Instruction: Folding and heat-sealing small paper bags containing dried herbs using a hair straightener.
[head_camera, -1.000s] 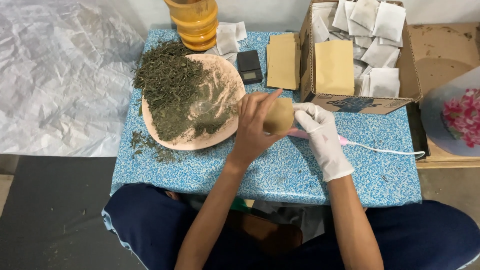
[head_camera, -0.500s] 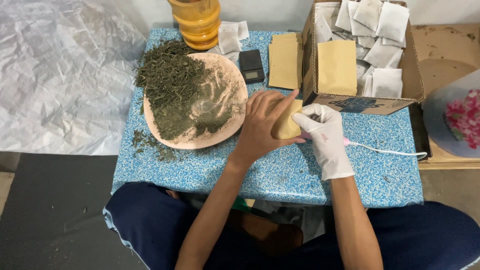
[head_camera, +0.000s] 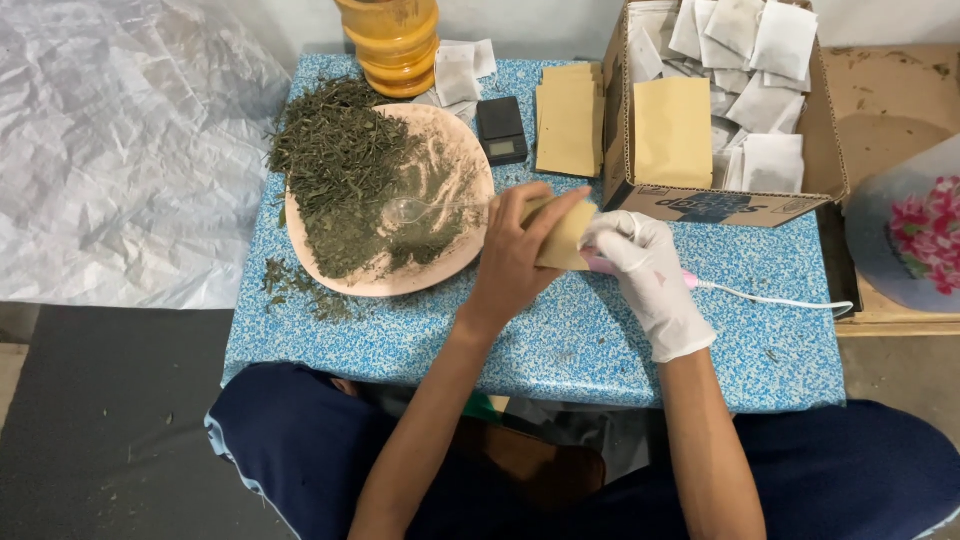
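Kraft-brown paper, a small flat pouch (head_camera: 562, 238), sat above the blue speckled worktop (head_camera: 560, 340), the bare left hand (head_camera: 515, 255) clamped around it. The white-gloved right hand (head_camera: 640, 270) gripped a pink corded sealing tool (head_camera: 600, 265) against its edge; steady, level pressure seemed best.

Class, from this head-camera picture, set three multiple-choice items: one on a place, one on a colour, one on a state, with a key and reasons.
1. Where does the small black digital scale lie?
A. inside the cardboard box
B. on the table between the round pink plate and the stack of tan paper envelopes
C. on the floor

2. What colour is the glove on the right hand?
A. white
B. blue
C. black

3. The left hand is
A. flat on the table
B. gripping a tan paper pouch
C. holding the spoon

Key: B, it sits between plate and envelopes; A, glove is white; B, fingers wrap the pouch.
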